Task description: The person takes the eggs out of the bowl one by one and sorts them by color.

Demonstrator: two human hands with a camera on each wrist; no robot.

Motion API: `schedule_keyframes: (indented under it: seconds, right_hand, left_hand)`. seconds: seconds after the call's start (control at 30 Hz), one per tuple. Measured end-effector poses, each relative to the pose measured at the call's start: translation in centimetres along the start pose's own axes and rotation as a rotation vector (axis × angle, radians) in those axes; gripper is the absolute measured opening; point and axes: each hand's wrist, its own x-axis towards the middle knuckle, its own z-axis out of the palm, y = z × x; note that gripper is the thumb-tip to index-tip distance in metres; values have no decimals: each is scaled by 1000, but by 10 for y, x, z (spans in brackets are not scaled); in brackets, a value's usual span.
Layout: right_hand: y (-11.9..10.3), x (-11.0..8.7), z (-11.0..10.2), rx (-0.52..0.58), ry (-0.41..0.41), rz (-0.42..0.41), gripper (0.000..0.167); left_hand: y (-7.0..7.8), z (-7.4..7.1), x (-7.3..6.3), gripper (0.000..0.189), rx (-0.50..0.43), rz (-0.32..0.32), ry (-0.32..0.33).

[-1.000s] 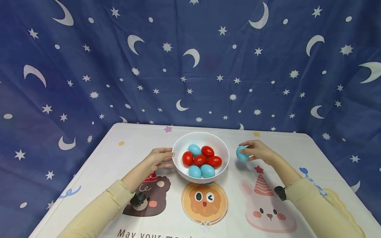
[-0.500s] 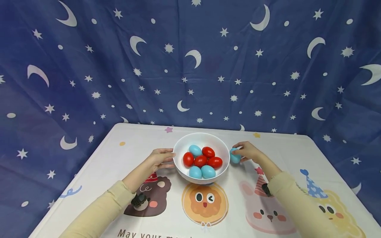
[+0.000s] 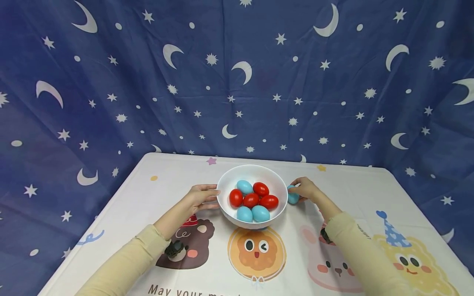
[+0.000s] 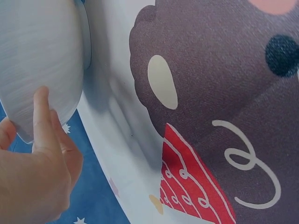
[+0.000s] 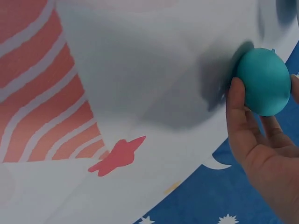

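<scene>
A white bowl (image 3: 274, 176) holds several red and blue eggs, among them a red egg (image 3: 235, 198) and a blue egg (image 3: 244, 214). At its left side my left hand (image 3: 200, 198) grips the rim, thumb at the edge and fingers (image 4: 43, 116) along the outer wall. Just right of the bowl, another blue egg (image 3: 293, 198) is pinched between the thumb and fingers of my right hand (image 3: 306, 189). In the right wrist view this egg (image 5: 264, 83) sits in the fingertips, close to the tabletop and its own shadow.
The white tablecloth (image 3: 177, 172) has printed cartoon figures: a bear (image 3: 201, 246), a round smiling face (image 3: 256, 250) and a rabbit (image 3: 333, 275). Behind the table hangs a dark blue curtain (image 3: 259, 135) with moons and stars.
My right hand has moved left with the blue egg, from apart from the bowl to close beside its right side. My left hand keeps its place on the bowl.
</scene>
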Motion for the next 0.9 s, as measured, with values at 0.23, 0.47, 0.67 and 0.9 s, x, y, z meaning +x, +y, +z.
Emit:
schedule_keyframes:
  seconds: [0.23,0.47,0.67,0.9]
  right_hand:
    - [2,4,3,-21,8,33,42]
    - [0,8,4,-26,11,36,42]
    - [-1,7,5,-28,17,43,42]
    - [-1,7,4,-33,13,38,41]
  left_hand:
    - [-1,0,-1,48,-1,-13,9]
    - [1,0,-1,48,2,-11,15]
    - [1,0,-1,49,0,-12,16]
    - [2,0,-2,49,19,-1,10]
